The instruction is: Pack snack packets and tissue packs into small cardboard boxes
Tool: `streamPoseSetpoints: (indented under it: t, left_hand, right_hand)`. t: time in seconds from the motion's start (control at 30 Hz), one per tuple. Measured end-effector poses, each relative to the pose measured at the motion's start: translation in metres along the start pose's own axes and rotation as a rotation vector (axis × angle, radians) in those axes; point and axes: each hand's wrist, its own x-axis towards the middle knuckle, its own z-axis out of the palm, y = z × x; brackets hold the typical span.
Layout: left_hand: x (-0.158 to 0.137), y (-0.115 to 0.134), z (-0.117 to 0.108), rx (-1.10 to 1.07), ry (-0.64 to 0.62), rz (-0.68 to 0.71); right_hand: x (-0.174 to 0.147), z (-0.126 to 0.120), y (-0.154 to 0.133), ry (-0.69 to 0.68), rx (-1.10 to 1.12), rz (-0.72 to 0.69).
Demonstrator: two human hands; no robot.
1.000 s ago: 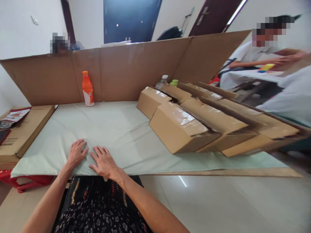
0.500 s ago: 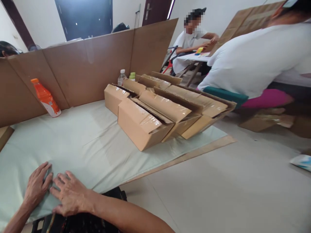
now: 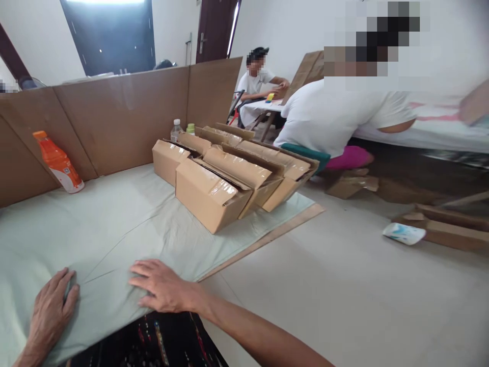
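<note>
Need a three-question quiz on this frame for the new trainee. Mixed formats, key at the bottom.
1. Multiple choice. Of the left hand and the right hand, which is nearer the clustered boxes?
A) Left
B) Right
C) Both equally near

2. True or false: the orange bottle stands apart from the clustered boxes.

3. Fill in: the left hand rests palm-down on a pale green ____.

Key: 1. B. 2. True. 3. Cloth.
</note>
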Motion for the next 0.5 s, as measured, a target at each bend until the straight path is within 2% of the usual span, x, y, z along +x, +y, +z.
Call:
streamPoseSetpoints:
  t: [0.1, 0.17, 0.3, 0.37, 0.43, 0.5]
  left_hand:
    - [-0.003, -0.001, 0.005, -0.006, 0.019, 0.002]
    - [-0.006, -0.002, 0.007, -0.009, 0.029, 0.002]
    - [-0.007, -0.002, 0.010, -0.024, 0.050, 0.025]
    - [-0.007, -0.001, 0.009, -0.025, 0.058, 0.034]
    - [-0.007, -0.001, 0.009, -0.022, 0.067, 0.037]
    - [-0.008, -0.001, 0.012, -0.029, 0.071, 0.037]
  right_hand:
    - [-0.039, -0.011, 0.015, 0.106, 0.047, 0.167]
    - [-0.064, -0.022, 0.022, 0.250, -0.014, 0.221]
    - [-0.099, -0.069, 0.039, 0.721, -0.335, 0.299]
    - [-0.105, -0.095, 0.050, 0.896, -0.506, 0.385]
    - [-0.105, -0.114, 0.061, 0.934, -0.634, 0.522]
    - [-0.101, -0.123, 0.072, 0.873, -0.694, 0.667]
